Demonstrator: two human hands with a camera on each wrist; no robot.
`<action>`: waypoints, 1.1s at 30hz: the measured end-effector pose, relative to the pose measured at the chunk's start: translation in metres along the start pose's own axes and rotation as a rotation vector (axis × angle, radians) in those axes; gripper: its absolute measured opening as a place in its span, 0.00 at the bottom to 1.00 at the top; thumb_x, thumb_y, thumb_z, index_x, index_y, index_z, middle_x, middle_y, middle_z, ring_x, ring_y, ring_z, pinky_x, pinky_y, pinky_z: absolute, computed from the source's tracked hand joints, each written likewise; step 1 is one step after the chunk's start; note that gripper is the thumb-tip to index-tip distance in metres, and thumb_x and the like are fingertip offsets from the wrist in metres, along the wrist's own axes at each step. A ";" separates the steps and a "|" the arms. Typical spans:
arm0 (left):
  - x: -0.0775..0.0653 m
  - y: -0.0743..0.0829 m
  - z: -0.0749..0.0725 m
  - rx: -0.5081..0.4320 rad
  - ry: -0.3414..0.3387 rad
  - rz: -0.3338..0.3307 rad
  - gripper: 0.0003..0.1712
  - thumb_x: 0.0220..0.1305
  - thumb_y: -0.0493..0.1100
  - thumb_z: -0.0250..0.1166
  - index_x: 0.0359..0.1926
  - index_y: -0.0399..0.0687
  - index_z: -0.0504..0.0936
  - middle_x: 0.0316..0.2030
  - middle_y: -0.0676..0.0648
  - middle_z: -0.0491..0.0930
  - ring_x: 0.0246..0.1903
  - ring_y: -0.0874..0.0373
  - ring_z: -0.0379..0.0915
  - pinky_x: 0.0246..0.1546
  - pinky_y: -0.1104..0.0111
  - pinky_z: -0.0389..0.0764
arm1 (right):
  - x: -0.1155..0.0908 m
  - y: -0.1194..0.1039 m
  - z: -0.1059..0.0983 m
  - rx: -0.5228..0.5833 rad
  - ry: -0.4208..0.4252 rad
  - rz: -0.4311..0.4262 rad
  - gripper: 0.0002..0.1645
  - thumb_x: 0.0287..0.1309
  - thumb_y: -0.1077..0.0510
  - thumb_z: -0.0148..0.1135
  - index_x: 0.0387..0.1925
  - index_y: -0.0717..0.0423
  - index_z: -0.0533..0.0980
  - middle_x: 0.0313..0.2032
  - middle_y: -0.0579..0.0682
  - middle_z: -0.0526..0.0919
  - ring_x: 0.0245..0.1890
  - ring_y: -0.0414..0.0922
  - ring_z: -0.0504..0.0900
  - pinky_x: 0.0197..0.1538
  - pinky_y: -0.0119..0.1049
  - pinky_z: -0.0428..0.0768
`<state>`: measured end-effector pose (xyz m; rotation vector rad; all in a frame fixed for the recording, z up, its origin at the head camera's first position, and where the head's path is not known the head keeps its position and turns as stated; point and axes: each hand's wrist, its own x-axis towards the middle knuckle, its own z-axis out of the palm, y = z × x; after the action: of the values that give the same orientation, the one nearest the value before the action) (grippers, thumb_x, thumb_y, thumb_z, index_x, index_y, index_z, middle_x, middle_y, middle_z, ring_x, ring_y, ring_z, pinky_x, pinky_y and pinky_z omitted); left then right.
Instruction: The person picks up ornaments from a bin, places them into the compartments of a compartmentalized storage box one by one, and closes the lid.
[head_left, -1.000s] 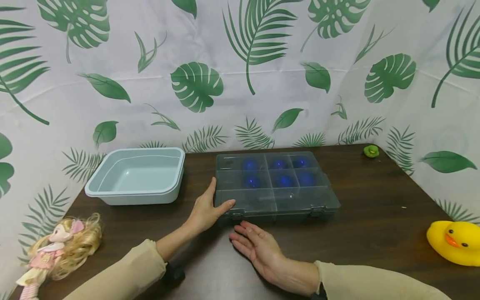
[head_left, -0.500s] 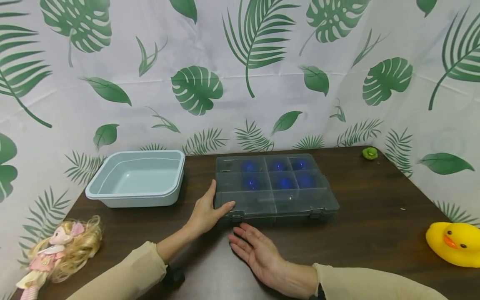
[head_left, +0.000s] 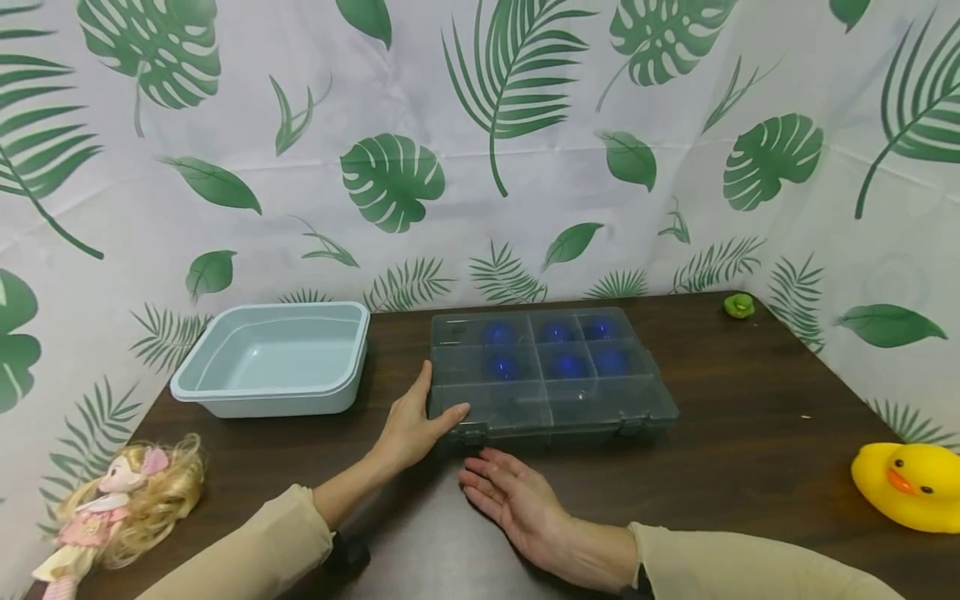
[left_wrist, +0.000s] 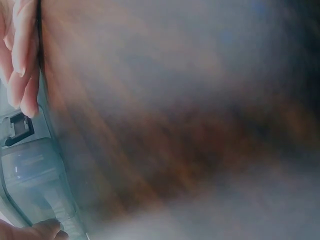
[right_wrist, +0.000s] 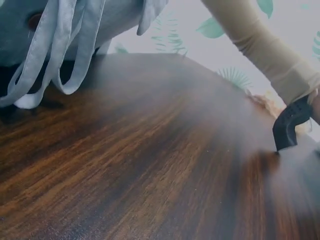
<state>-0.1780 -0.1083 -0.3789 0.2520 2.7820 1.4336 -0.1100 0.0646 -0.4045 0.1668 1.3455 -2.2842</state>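
Observation:
A translucent grey compartment box, lid down, lies on the dark table. Through the lid, several round blue things show in its rear compartments. My left hand rests at the box's front left corner, thumb over the lid edge, index finger straight along the left side; the other fingers are hidden. In front of the left latch, my right hand lies palm turned inward with relaxed fingers, holding nothing. The left wrist view shows the right hand's fingers close to a latch and the left thumb on the box.
A pale blue basin stands at the back left. A doll with blond hair lies at the front left, a yellow rubber duck sits at the right, and a small green item is at the back right corner of the table.
Both hands and the box keep their places. Only the head view has shifted slightly.

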 end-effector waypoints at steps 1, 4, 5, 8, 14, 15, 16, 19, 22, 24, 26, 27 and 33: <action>0.000 0.000 0.000 0.000 -0.001 -0.001 0.52 0.60 0.52 0.65 0.71 0.32 0.45 0.70 0.34 0.49 0.69 0.42 0.48 0.66 0.50 0.57 | 0.000 0.000 0.000 0.002 0.005 0.002 0.27 0.71 0.61 0.42 0.65 0.71 0.51 0.56 0.63 0.72 0.50 0.44 0.79 0.58 0.39 0.74; -0.001 0.000 -0.001 0.002 -0.001 0.002 0.52 0.60 0.53 0.65 0.71 0.32 0.45 0.70 0.34 0.49 0.69 0.42 0.49 0.66 0.50 0.57 | 0.002 0.000 0.001 -0.012 0.019 0.006 0.16 0.70 0.61 0.46 0.54 0.65 0.60 0.46 0.54 0.79 0.45 0.42 0.81 0.54 0.36 0.77; -0.001 0.000 -0.001 0.001 0.003 0.005 0.52 0.60 0.52 0.65 0.71 0.32 0.45 0.70 0.34 0.49 0.69 0.42 0.49 0.66 0.50 0.57 | 0.003 -0.001 0.001 -0.022 0.024 0.005 0.13 0.69 0.60 0.48 0.50 0.62 0.63 0.42 0.52 0.80 0.44 0.42 0.82 0.52 0.36 0.78; -0.001 0.001 -0.002 0.003 0.012 0.012 0.52 0.60 0.52 0.65 0.71 0.31 0.45 0.70 0.34 0.49 0.69 0.42 0.49 0.66 0.50 0.57 | 0.008 -0.004 0.002 -0.065 0.035 0.000 0.08 0.67 0.57 0.53 0.42 0.57 0.67 0.37 0.49 0.81 0.40 0.42 0.84 0.48 0.34 0.80; -0.002 0.001 -0.004 0.005 0.017 0.004 0.51 0.60 0.51 0.65 0.71 0.31 0.45 0.70 0.33 0.49 0.68 0.42 0.50 0.66 0.51 0.57 | 0.017 -0.007 0.004 -0.167 0.030 -0.028 0.21 0.64 0.48 0.56 0.44 0.64 0.71 0.34 0.49 0.83 0.38 0.44 0.85 0.45 0.36 0.82; -0.003 0.001 -0.003 0.004 0.014 0.000 0.52 0.60 0.51 0.65 0.71 0.32 0.45 0.70 0.34 0.49 0.69 0.42 0.50 0.66 0.51 0.57 | 0.018 -0.008 0.004 -0.180 0.029 -0.031 0.23 0.64 0.46 0.56 0.44 0.65 0.72 0.33 0.49 0.83 0.37 0.44 0.85 0.44 0.36 0.82; -0.003 0.000 -0.003 0.004 0.016 0.002 0.51 0.60 0.51 0.65 0.71 0.31 0.46 0.70 0.33 0.50 0.68 0.42 0.50 0.66 0.50 0.57 | 0.019 -0.008 0.005 -0.189 0.028 -0.030 0.25 0.64 0.45 0.56 0.44 0.66 0.72 0.32 0.49 0.84 0.36 0.44 0.86 0.43 0.36 0.82; -0.003 0.000 -0.002 0.007 0.019 0.001 0.51 0.60 0.51 0.65 0.71 0.31 0.46 0.69 0.33 0.50 0.68 0.41 0.51 0.66 0.50 0.58 | 0.020 -0.009 0.007 -0.207 0.021 -0.018 0.28 0.64 0.43 0.54 0.44 0.67 0.73 0.29 0.48 0.84 0.34 0.44 0.86 0.40 0.36 0.83; -0.004 0.000 -0.002 0.006 0.022 0.003 0.51 0.60 0.51 0.65 0.71 0.30 0.46 0.70 0.33 0.50 0.68 0.42 0.51 0.66 0.51 0.57 | 0.020 -0.009 0.007 -0.242 0.002 -0.015 0.31 0.64 0.41 0.52 0.44 0.68 0.73 0.29 0.48 0.84 0.32 0.43 0.86 0.39 0.36 0.83; -0.004 0.000 -0.002 0.004 0.021 0.004 0.51 0.60 0.51 0.65 0.71 0.30 0.46 0.70 0.33 0.50 0.69 0.42 0.50 0.66 0.50 0.57 | 0.021 -0.010 0.008 -0.269 -0.006 -0.018 0.33 0.65 0.39 0.50 0.45 0.69 0.73 0.29 0.48 0.84 0.32 0.44 0.86 0.39 0.36 0.83; -0.004 0.000 -0.001 -0.001 0.024 0.005 0.51 0.60 0.51 0.65 0.71 0.30 0.45 0.70 0.33 0.49 0.69 0.42 0.49 0.66 0.51 0.56 | 0.021 -0.010 0.008 -0.287 -0.010 -0.020 0.34 0.65 0.39 0.50 0.44 0.69 0.73 0.29 0.49 0.85 0.32 0.44 0.86 0.39 0.37 0.83; -0.003 0.000 -0.001 -0.004 0.025 0.005 0.51 0.60 0.51 0.65 0.71 0.30 0.45 0.70 0.33 0.50 0.69 0.42 0.49 0.66 0.51 0.56 | 0.021 -0.011 0.008 -0.292 -0.012 -0.019 0.34 0.65 0.39 0.50 0.44 0.69 0.73 0.30 0.49 0.85 0.32 0.44 0.86 0.39 0.37 0.83; -0.003 -0.001 0.002 -0.010 0.021 -0.002 0.52 0.60 0.52 0.65 0.71 0.31 0.46 0.70 0.33 0.50 0.69 0.43 0.49 0.67 0.51 0.56 | 0.019 -0.013 -0.002 -0.290 -0.047 0.002 0.34 0.65 0.40 0.51 0.48 0.71 0.72 0.33 0.50 0.85 0.36 0.45 0.86 0.43 0.39 0.83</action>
<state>-0.1755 -0.1076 -0.3805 0.2350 2.7893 1.4584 -0.1330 0.0655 -0.4018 0.0174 1.6297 -2.0484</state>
